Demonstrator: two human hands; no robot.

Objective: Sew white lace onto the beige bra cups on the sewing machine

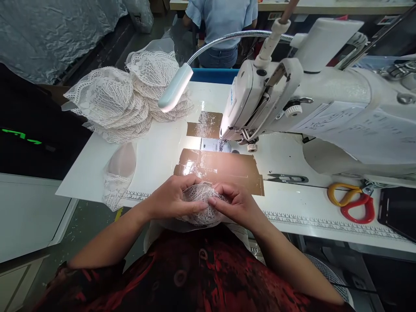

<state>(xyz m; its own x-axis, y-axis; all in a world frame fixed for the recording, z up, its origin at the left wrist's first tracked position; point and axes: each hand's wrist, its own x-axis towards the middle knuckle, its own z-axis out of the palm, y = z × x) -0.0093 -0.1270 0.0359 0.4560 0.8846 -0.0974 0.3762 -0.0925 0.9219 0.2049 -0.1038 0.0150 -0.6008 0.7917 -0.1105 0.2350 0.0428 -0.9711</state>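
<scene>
Close to my body, at the table's front edge, both hands pinch a white lace bra cup (203,203). My left hand (173,197) grips its left side, thumb on top of the lace. On the right side my right hand (238,201) holds it, thumb and fingers closed near the middle. What the fingers do underneath is hidden. Just beyond lies brown tape (221,167) stuck to the white table, and past that the needle area of a white sewing machine (248,104). Another lace cup with a smooth beige part (121,161) lies to the left.
Stacked lace cups (110,99) fill the back left. A lamp (175,88) on a bendy neck hangs over the table. Thread snips (287,178), scissors (352,201) and a dark phone-like object (399,212) lie right. A person (224,26) sits beyond.
</scene>
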